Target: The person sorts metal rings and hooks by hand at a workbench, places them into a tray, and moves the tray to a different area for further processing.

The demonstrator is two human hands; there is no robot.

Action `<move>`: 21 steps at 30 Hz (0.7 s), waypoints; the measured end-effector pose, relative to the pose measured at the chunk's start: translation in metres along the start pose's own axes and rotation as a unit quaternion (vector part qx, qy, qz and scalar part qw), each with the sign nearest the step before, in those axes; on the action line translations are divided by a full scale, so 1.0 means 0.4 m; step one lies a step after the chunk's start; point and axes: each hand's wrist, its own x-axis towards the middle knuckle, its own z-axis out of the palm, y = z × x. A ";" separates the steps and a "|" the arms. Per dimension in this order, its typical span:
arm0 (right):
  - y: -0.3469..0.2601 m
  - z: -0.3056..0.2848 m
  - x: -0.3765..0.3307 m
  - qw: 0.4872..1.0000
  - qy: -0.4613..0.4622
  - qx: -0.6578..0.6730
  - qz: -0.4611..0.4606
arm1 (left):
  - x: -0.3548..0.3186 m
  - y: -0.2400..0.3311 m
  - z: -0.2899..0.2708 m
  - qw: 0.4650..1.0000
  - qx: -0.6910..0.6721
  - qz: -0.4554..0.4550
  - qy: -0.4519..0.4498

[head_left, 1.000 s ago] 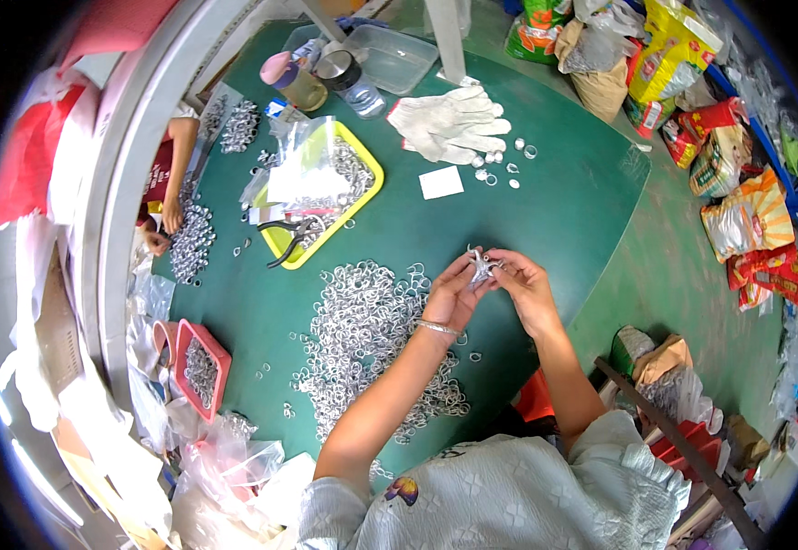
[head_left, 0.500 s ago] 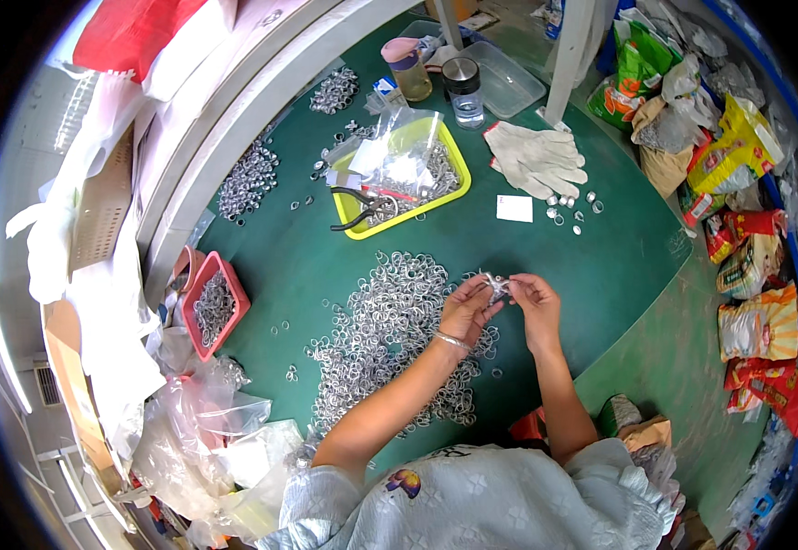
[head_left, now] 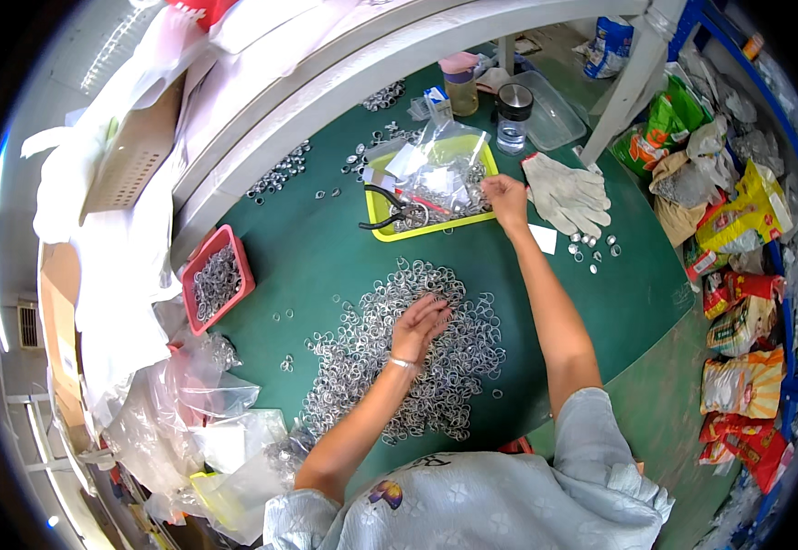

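Resting my left hand (head_left: 420, 323) with fingers loosely spread on the heap of small metal rings (head_left: 408, 367) mid-table, I reach my right hand (head_left: 506, 195) to the yellow tray (head_left: 382, 229)'s far edge; its grip I cannot tell. Green tabletop (head_left: 326, 266) underneath, snack bags (head_left: 738, 220) crowding the floor at right.
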 end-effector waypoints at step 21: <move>0.082 -0.028 -0.023 0.996 0.074 -0.051 0.012 | -0.361 -0.275 -0.277 0.986 -0.070 -0.062 0.136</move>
